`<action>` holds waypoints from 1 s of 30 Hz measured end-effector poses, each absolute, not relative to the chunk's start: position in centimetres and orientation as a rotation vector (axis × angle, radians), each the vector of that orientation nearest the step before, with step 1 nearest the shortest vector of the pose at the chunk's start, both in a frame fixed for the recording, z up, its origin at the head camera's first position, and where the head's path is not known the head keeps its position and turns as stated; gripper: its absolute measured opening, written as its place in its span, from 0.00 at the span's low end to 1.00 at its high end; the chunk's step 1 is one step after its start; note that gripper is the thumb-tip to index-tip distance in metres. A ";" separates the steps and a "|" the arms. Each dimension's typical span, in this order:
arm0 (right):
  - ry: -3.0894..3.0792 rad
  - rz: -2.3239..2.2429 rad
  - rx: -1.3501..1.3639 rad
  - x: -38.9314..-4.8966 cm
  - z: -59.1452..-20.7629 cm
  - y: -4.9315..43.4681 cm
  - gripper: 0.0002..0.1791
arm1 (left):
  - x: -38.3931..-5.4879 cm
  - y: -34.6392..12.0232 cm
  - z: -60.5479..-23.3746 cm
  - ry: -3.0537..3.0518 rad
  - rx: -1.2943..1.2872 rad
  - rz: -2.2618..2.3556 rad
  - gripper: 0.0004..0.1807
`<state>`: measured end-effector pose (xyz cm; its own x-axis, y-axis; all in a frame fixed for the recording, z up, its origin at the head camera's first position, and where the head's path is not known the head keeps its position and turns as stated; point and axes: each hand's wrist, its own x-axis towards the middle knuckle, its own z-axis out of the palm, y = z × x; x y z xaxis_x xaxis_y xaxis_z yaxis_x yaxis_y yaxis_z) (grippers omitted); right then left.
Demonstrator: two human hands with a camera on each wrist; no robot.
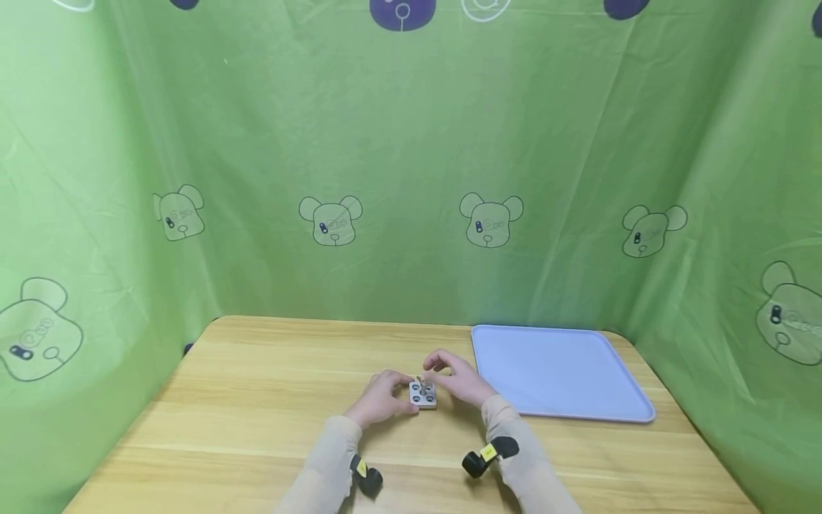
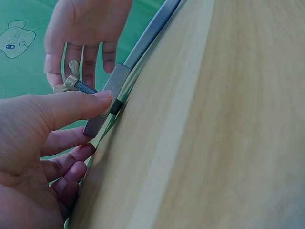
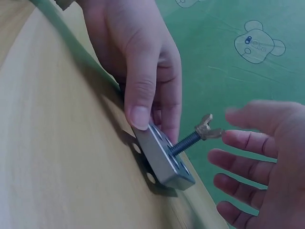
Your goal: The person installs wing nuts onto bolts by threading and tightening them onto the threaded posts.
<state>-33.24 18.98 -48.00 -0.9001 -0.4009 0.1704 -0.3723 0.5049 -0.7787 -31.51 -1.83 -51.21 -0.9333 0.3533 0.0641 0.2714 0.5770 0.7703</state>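
In the lower middle of the head view, the left hand (image 1: 381, 400) is pinching a small, square silver-grey metal block (image 3: 157, 160) over the pale wood-grain desk (image 1: 257, 400). A brass-winged, dark-threaded screw (image 3: 187, 141) is standing in its centre. The right hand (image 1: 461, 379) is hovering alongside, fingers loosely spread, perhaps touching a wing. A lavender rectangular tray (image 1: 559, 371) is lying right of centre.

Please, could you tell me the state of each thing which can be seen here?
Metal block: gripped at its edges
Screw: standing out from the block's holed face
Wing piece: at the screw's outer end
Left hand: gripping the block
Right hand: open, beside the wing piece; contact unclear
Tray: flat on the table
Curtain: hanging, creased
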 end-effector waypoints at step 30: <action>2.610 -1.311 -0.773 -33.0 -48.1 18.5 0.09 | -31.3 -1.9 -50.9 2.703 0.546 1.295 0.32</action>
<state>-33.03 18.47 -48.06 -0.8623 -0.4926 0.1177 -0.3885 0.4942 -0.7777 -31.31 -1.86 -50.89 -0.9314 0.3577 0.0677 0.2769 0.5754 0.7696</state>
